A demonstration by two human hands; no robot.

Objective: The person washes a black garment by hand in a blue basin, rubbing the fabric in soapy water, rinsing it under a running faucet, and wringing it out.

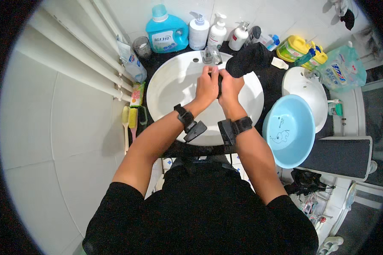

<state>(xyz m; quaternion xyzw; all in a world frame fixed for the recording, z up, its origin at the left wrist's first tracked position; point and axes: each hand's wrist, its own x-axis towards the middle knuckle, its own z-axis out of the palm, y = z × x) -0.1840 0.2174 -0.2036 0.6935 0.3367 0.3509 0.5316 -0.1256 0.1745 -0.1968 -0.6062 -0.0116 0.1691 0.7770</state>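
Both my hands are over the white oval sink (159, 91), side by side just in front of the clear-handled faucet (212, 55). My left hand (207, 88) is closed, with dark fabric showing along its inner edge. My right hand (231, 88) is closed too, knuckles close against the left, on the same dark fabric. A bunched black cloth (249, 60) lies just beyond my right hand across the sink's far right rim. It seems to be one piece with the fabric in my fists, though my fingers hide the join. A black strap with a small box sits on each wrist.
Behind the sink stand a blue detergent jug (167, 32) and several pump bottles (217, 30). Brushes (133, 119) lie at the left. A light blue basin (291, 131) leans over a smaller white sink (304, 85) at the right, near yellow bottles (294, 47).
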